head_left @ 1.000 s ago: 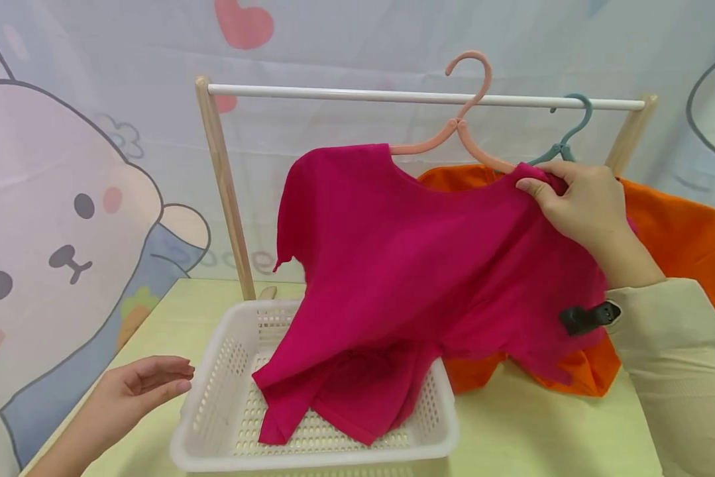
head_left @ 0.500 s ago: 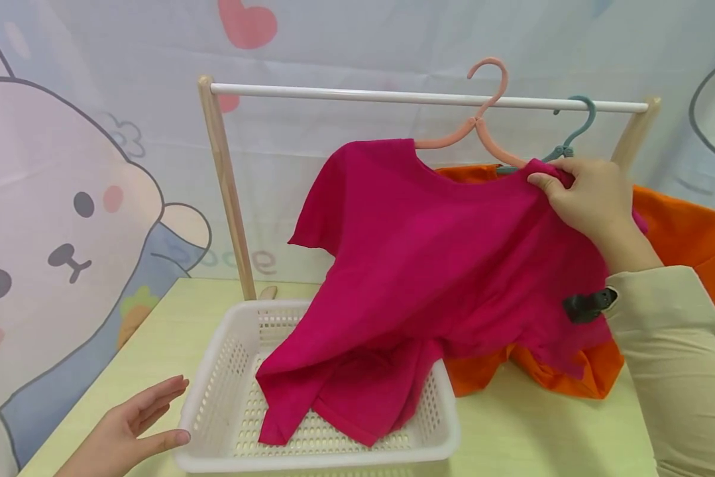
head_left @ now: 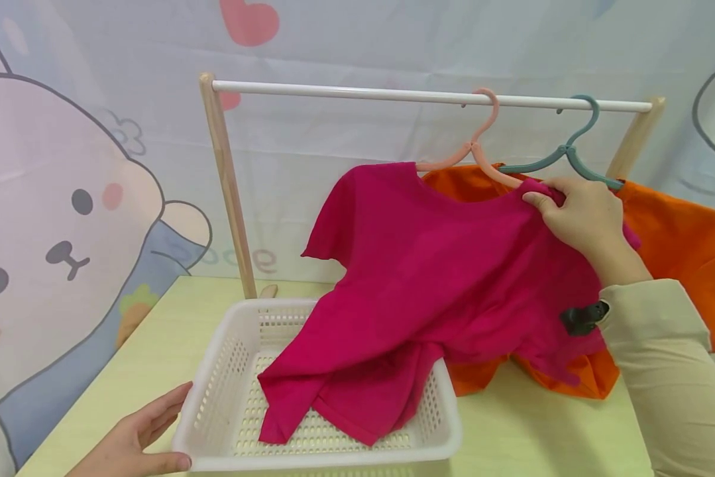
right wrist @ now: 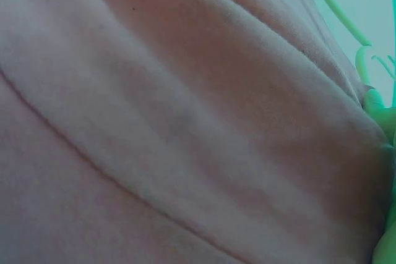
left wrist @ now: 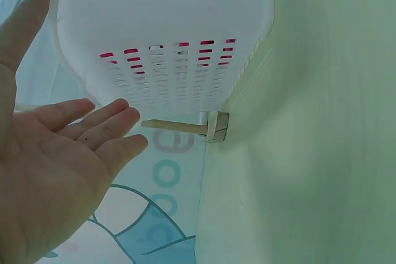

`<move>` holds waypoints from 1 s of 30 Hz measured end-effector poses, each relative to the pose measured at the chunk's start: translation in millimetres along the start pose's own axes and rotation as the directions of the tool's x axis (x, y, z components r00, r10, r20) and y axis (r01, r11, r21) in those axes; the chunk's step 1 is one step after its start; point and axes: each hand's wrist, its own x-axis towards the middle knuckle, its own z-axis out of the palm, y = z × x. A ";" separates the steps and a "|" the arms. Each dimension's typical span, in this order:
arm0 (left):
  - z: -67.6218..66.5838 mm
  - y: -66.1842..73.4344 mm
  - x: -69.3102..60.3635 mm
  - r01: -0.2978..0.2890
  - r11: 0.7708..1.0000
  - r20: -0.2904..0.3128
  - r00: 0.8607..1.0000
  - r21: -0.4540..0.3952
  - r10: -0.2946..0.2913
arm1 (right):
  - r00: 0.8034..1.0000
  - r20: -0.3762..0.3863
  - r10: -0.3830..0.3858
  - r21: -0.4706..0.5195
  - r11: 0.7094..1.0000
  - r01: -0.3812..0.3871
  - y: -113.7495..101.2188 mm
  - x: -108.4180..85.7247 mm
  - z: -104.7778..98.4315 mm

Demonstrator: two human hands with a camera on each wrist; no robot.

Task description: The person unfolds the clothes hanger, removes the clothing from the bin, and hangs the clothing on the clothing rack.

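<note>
My right hand [head_left: 590, 215] pinches the shoulder of a magenta T-shirt [head_left: 429, 265] between thumb and fingers. Inside the shirt's neck is a pink hanger [head_left: 485, 162], its hook now over the white rod [head_left: 333, 91]. The shirt's lower part droops into a white perforated basket [head_left: 327, 458]. At the basket's left front corner is my left hand [head_left: 130, 437], thumb and fingers spread along the rim. In the left wrist view that hand [left wrist: 62, 159] has fairly straight fingers beside the basket wall. Cloth of the T-shirt [right wrist: 185, 122] fills most of the right wrist view.
An orange garment [head_left: 685, 245] hangs behind the T-shirt on a teal hanger [head_left: 539, 163], farther right along the rod. Wooden posts [head_left: 228, 185] support the rack on a pale yellow tabletop [head_left: 536, 437]. A cartoon-printed cloth [head_left: 65, 185] stands behind.
My right hand has carried the T-shirt and hanger rightward, then down, so the hook dropped from above the rod onto it. My left hand has moved right to the basket's corner.
</note>
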 end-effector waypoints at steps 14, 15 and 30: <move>2.9 -2.3 -2.1 -0.011 1.000 -0.014 1.000 -0.026 0.011 | 0.999 -0.011 -0.045 0.042 0.998 0.045 4.4 -5.6 5.6; 3.1 -2.5 -2.2 -0.020 1.000 -0.017 1.000 -0.020 0.020 | 0.999 -0.013 -0.052 0.056 0.997 0.053 4.0 -5.7 5.4; 3.9 -0.4 -3.8 0.002 1.000 -0.021 1.000 -0.026 -0.003 | 0.958 -0.209 -0.197 0.201 0.950 0.239 -23.2 -16.5 -3.8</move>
